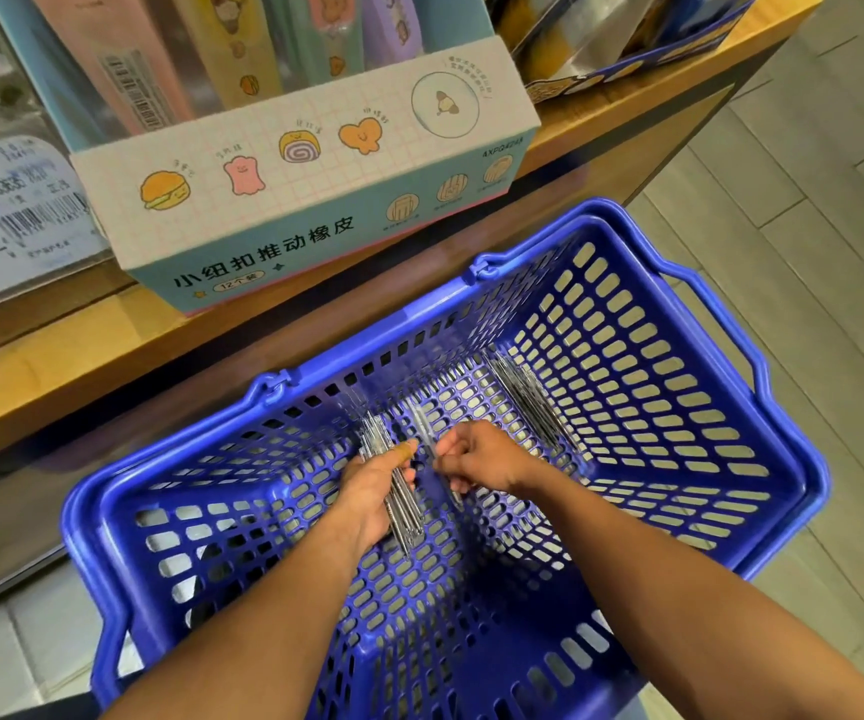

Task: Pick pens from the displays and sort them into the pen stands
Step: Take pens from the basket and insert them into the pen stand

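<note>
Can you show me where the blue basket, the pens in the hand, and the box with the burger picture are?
blue basket (804, 475): head view, right rim.
bundle of pens (403, 504): head view, middle of bundle.
burger box (284, 200): head view, front panel.

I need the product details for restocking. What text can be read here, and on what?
"小组扣推动橡皮" on the display box front.
"12个装" below it, same box.
"AXPQ4248", roughly, at the box's upper right, blurred.
Small captions by the box's cartoons: unreadable.
Price label on the left: barcode and digits blurred, unreadable.
</note>
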`<state>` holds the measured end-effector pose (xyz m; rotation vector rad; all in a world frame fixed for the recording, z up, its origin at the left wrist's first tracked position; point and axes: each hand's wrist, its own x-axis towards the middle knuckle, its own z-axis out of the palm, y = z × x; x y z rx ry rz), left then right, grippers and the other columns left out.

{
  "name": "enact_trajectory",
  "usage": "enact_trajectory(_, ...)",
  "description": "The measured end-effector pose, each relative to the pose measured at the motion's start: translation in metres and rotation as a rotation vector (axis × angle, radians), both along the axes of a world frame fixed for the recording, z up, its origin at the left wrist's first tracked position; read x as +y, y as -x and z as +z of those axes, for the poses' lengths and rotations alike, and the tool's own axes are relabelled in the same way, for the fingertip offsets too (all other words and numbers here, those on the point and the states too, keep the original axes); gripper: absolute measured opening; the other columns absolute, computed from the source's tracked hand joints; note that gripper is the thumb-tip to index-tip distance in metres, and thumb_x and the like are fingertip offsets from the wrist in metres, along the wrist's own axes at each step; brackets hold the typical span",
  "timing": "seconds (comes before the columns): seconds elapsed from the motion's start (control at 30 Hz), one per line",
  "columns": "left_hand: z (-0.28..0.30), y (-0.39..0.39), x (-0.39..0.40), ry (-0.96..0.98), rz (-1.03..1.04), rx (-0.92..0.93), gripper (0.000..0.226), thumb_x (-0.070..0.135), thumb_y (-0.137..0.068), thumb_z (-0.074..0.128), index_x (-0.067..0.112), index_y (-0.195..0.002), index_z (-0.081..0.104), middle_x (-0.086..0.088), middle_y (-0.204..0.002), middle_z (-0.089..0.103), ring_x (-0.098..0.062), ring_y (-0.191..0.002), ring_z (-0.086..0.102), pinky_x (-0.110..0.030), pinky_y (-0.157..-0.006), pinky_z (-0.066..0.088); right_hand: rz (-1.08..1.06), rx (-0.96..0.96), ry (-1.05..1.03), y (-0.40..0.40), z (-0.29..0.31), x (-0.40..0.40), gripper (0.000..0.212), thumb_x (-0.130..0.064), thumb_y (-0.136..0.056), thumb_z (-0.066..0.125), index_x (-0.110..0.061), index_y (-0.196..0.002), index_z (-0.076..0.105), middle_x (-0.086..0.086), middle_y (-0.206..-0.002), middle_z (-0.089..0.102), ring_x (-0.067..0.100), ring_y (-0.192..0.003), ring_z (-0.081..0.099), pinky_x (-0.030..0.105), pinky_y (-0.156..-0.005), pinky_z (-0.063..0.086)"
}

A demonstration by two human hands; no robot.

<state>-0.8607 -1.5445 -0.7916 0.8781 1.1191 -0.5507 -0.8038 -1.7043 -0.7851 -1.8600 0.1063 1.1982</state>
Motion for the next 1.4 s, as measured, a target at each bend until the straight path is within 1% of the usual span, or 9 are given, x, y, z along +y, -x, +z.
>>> enact_trajectory(0.2,0.003,0.0,-0.003,0.204,0.006,-0.057,0.044,0.02,-0.086,0.073,-0.01,-0.116,0.062,-0.022,-0.106,0.073,-0.036,-0.071,0.07,-0.041,-0.057,0.057,0.041,0.018,-0.166,0.013,0.0,0.023,0.014,-0.004,-0.083,0.073,-0.01,-0.088,0.061,-0.001,-0.061,0.065,0.01,-0.051,0.062,0.023,-0.053,0.053)
enact_trajectory(0.3,-0.001,0.0,-0.004,0.069,0.055,-0.016,0.025,0.008,-0.089,0.069,-0.009,-0.106,0.065,-0.021,-0.084,0.074,-0.028,-0.059,0.068,-0.035,-0.051,0.056,0.037,0.02,-0.168,0.012,0.002,0.022,0.012,-0.01,-0.081,0.076,-0.006,-0.087,0.067,0.001,-0.066,0.069,0.009,-0.051,0.061,0.021,-0.052,0.052)
enact_trajectory(0.4,-0.006,0.001,-0.003,-0.049,0.031,0.021,0.008,0.004,-0.089,0.068,0.0,-0.094,0.066,-0.006,-0.053,0.062,-0.014,-0.046,0.056,-0.024,-0.043,0.05,-0.103,-0.153,0.04,-0.002,0.001,0.012,0.006,-0.012,-0.086,0.071,-0.012,-0.083,0.066,-0.004,-0.07,0.069,0.01,-0.061,0.067,0.022,-0.052,0.054)
enact_trajectory(0.57,-0.007,0.002,-0.003,-0.027,0.001,0.037,0.004,0.005,-0.091,0.067,0.002,-0.092,0.065,-0.005,-0.054,0.058,-0.016,-0.049,0.052,-0.025,-0.043,0.048,-0.318,-0.596,0.655,-0.028,-0.004,-0.028,0.019,-0.012,-0.094,0.056,-0.012,-0.112,0.056,0.002,-0.101,0.056,0.019,-0.084,0.055,0.027,-0.076,0.045)
enact_trajectory(0.77,-0.009,0.003,-0.002,-0.03,-0.002,0.036,0.009,0.006,-0.09,0.067,0.001,-0.097,0.065,-0.005,-0.055,0.057,-0.015,-0.047,0.052,-0.024,-0.043,0.049,0.027,-0.576,0.783,-0.03,-0.018,-0.052,0.017,-0.012,-0.096,0.053,-0.009,-0.112,0.056,0.002,-0.091,0.056,0.017,-0.079,0.057,0.027,-0.067,0.046)
enact_trajectory(0.97,-0.008,0.003,-0.005,-0.033,0.011,0.019,0.029,0.003,-0.089,0.068,-0.004,-0.115,0.06,-0.006,-0.06,0.058,-0.016,-0.051,0.053,-0.025,-0.045,0.049,0.051,-0.46,0.814,-0.035,-0.023,-0.052,0.012,-0.021,-0.095,0.059,-0.009,-0.095,0.059,0.006,-0.088,0.064,0.019,-0.069,0.056,0.029,-0.06,0.041)
enact_trajectory(1.13,-0.007,0.002,-0.004,-0.024,0.018,0.017,0.036,0.003,-0.088,0.069,-0.008,-0.121,0.059,-0.007,-0.059,0.058,-0.017,-0.05,0.053,-0.025,-0.044,0.05,0.029,-0.449,0.727,-0.031,-0.019,-0.048,0.019,-0.031,-0.095,0.058,-0.013,-0.089,0.057,0.003,-0.082,0.061,0.013,-0.067,0.058,0.024,-0.053,0.04)
enact_trajectory(1.3,-0.007,0.003,-0.006,-0.014,0.026,0.013,0.039,0.011,-0.086,0.074,-0.007,-0.119,0.062,-0.007,-0.063,0.06,-0.017,-0.053,0.055,-0.027,-0.047,0.051,0.003,-0.073,0.158,-0.029,0.012,-0.013,0.02,-0.016,-0.08,0.076,-0.007,-0.084,0.059,0.008,-0.081,0.069,0.017,-0.066,0.064,0.024,-0.056,0.052)
enact_trajectory(1.4,-0.004,0.003,-0.005,0.034,0.043,-0.031,0.052,0.024,-0.075,0.081,-0.004,-0.116,0.065,-0.008,-0.073,0.065,-0.018,-0.057,0.057,-0.031,-0.057,0.05,0.064,0.04,-0.044,-0.021,0.02,0.008,0.02,-0.008,-0.076,0.08,-0.006,-0.081,0.06,0.003,-0.065,0.067,0.012,-0.053,0.057,0.023,-0.049,0.045)
